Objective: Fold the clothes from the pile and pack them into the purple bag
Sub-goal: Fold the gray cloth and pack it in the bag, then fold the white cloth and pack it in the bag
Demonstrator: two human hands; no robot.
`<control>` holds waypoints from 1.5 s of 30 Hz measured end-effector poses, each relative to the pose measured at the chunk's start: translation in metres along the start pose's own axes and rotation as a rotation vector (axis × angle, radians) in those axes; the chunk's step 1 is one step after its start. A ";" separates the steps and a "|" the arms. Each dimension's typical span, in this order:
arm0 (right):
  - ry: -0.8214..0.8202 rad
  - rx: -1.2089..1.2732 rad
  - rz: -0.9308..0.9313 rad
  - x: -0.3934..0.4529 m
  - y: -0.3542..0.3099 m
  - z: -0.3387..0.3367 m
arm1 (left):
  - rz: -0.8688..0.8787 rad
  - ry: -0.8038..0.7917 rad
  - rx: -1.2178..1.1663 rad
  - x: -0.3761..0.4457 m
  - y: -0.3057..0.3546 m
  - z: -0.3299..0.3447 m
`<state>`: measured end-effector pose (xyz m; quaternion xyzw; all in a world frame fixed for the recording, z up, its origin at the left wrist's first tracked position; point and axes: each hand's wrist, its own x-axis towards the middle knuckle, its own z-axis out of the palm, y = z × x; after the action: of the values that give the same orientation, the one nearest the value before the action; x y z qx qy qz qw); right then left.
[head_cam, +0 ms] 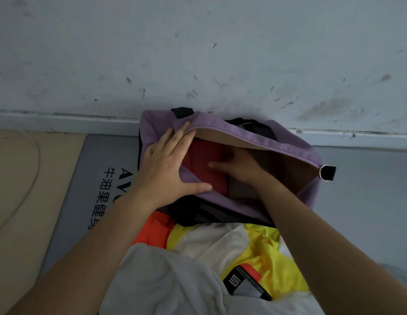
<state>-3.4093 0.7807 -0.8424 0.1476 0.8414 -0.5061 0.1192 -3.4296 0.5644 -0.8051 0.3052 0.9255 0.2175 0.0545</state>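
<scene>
The purple bag [220, 137] sits against the wall on a grey mat [102, 160]. A folded red garment [204, 160] lies inside, under the flat, relaxed right hand [234, 165]. The left hand [168, 164] presses the rim open, fingers straight. If it slips, the opening probably flops shut and rumples the fold. The clothes pile [220, 251] waits just in front.

On the grey mat [102, 160], just left of the purple bag [277, 144], black print is seen running sideways: the Latin letters "AV", cut off by the left hand [166, 164], and beside them a line of Chinese characters, "牛油果健", with more hidden below. Nearer than the bag, a black patch [236, 281] on the yellow garment [273, 258] bears a white blocky "S"-like mark.
</scene>
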 end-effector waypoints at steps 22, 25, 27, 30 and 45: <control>-0.168 -0.622 0.151 -0.261 0.042 0.023 | -0.267 -0.064 -0.295 -0.114 0.122 0.011; -0.089 -0.634 0.043 -0.282 0.036 0.022 | -0.271 -0.245 -0.372 -0.144 0.141 0.008; 0.037 -0.505 -0.058 -0.292 0.015 0.011 | -0.278 -0.323 -0.406 -0.159 0.153 -0.006; 0.117 -0.235 -0.099 -0.314 -0.039 -0.021 | -0.208 -0.396 -0.493 -0.169 0.176 -0.045; 0.010 0.040 -0.382 -0.465 -0.233 -0.159 | -0.072 -0.329 -0.571 -0.238 0.260 -0.302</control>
<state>-3.0718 0.7585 -0.4169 -0.0100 0.8443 -0.5356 0.0139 -3.1669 0.5000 -0.4273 0.2756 0.8161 0.4141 0.2941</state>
